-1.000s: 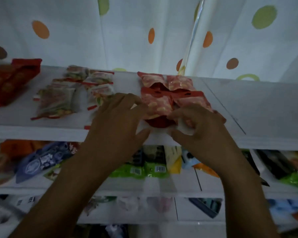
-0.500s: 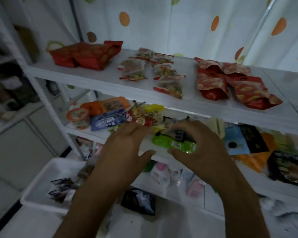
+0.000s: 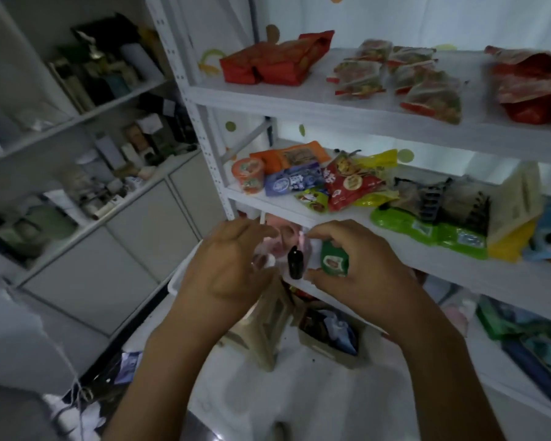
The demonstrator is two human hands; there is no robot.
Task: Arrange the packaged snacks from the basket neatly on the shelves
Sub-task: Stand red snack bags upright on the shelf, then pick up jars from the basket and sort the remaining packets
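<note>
Your left grip (image 3: 233,259) and right grip (image 3: 357,265) hang loose, low in front of the snack shelves (image 3: 331,113).
The white shelves fill your right side. On the top one lie red packs (image 3: 277,63), clear red-edged packs (image 3: 395,78) and red patterned packs (image 3: 535,87); mixed packets (image 3: 347,183) crowd the middle one. The white basket (image 3: 176,280) sits below, its rim just left of your left grip, with a few packets (image 3: 328,337) in it. Both grips have fingers loosely curved and plainly hold nothing. A small green packet (image 3: 334,261) shows between your right thumb and fingers, but I cannot tell whether they touch it.

The left hand (image 3: 233,265) hides most of the basket (image 3: 175,281)
</note>
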